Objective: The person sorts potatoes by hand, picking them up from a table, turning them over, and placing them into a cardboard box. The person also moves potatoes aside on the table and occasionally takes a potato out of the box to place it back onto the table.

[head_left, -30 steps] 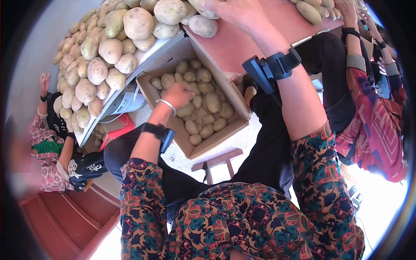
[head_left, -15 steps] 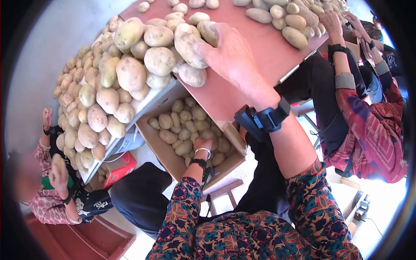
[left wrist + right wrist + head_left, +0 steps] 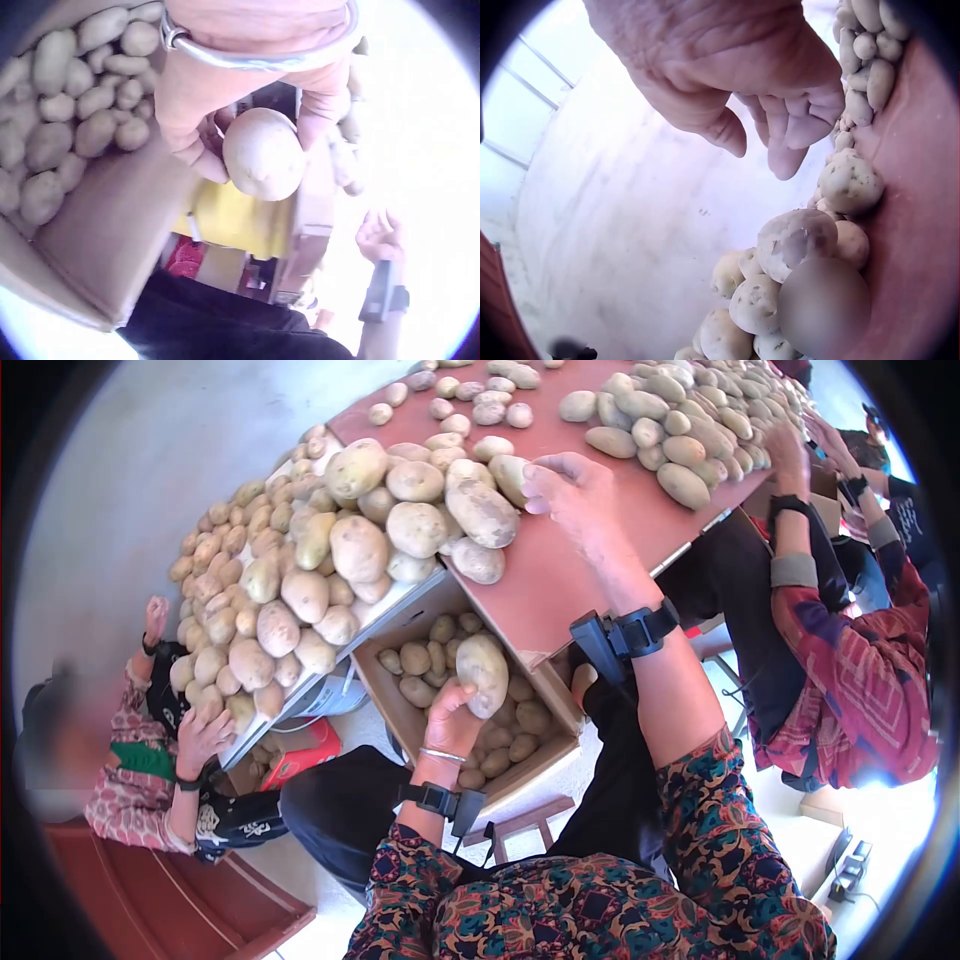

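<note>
My left hand (image 3: 453,722) grips a large pale potato (image 3: 482,675) above the cardboard box (image 3: 555,750), which holds several potatoes. In the left wrist view the thumb and fingers of the left hand (image 3: 247,97) stand on either side of that potato (image 3: 264,154). My right hand (image 3: 583,505) is over the red tabletop (image 3: 540,590), beside the right end of the heap of large potatoes (image 3: 418,528). Nothing is held in the right hand (image 3: 735,82) in the right wrist view; its fingers are loosely bent, above the potatoes (image 3: 851,182).
Another potato pile (image 3: 685,452) lies at the back right of the table, with small potatoes (image 3: 490,412) between the piles. People sit at both sides; one hand (image 3: 203,740) touches the heap's left edge. A red box (image 3: 305,750) stands below the table.
My left hand has come up out of the box with a large potato. My right hand has let go of the potato at the heap's edge and moved slightly right.
</note>
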Demonstrator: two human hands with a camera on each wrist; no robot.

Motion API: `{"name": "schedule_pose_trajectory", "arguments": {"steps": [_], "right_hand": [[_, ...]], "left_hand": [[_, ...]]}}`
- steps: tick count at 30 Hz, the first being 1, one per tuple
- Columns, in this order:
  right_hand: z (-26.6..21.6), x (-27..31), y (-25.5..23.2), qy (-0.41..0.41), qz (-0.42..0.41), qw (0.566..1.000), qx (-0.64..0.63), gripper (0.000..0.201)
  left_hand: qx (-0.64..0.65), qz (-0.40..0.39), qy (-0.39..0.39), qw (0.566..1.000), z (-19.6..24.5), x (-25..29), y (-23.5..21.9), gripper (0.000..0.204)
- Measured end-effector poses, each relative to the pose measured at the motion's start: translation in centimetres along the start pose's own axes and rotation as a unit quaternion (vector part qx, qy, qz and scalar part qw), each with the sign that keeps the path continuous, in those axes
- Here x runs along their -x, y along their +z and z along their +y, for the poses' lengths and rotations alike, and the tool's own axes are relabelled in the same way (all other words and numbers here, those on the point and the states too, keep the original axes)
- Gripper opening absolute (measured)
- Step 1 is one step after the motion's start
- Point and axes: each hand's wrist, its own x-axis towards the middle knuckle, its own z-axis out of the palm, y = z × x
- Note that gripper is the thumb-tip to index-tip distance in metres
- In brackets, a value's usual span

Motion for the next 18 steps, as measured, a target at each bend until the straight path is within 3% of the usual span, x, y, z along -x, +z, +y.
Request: {"name": "schedule_pose_trajectory", "arguments": {"steps": [1, 4, 9, 14, 16, 18], "right_hand": [[-0.2, 0.2, 0.4, -0.002, -0.008, 1.0, -0.005, 0.035], [-0.4, 0.5, 1.2, -0.021, -0.016, 0.999, -0.018, 0.028], [-0.7, 0.9, 2.3, -0.008, -0.047, 0.998, 0.028, 0.026], [0.1, 0.8, 2.9, -0.022, -0.043, 0.998, 0.029, 0.024], [0.3, 0.8, 3.0, -0.03, -0.045, 0.997, 0.049, 0.023], [0.7, 0.8, 3.2, -0.047, -0.032, 0.997, 0.056, 0.025]], "left_hand": [[0.0, 0.004, 0.009, 1.0, 1.6, 0.8, 1.8, 0.053], [-0.069, -0.085, 0.096, 0.989, 6.0, 2.5, 6.0, 0.067], [-0.111, -0.096, 0.253, 0.956, 12.3, 3.5, 8.7, 0.074], [-0.184, -0.059, 0.346, 0.918, 19.7, 3.6, 8.4, 0.065], [-0.202, -0.051, 0.349, 0.914, 22.5, 2.9, 8.5, 0.063], [-0.271, 0.07, 0.415, 0.866, 24.7, 1.4, 8.9, 0.078]]}}
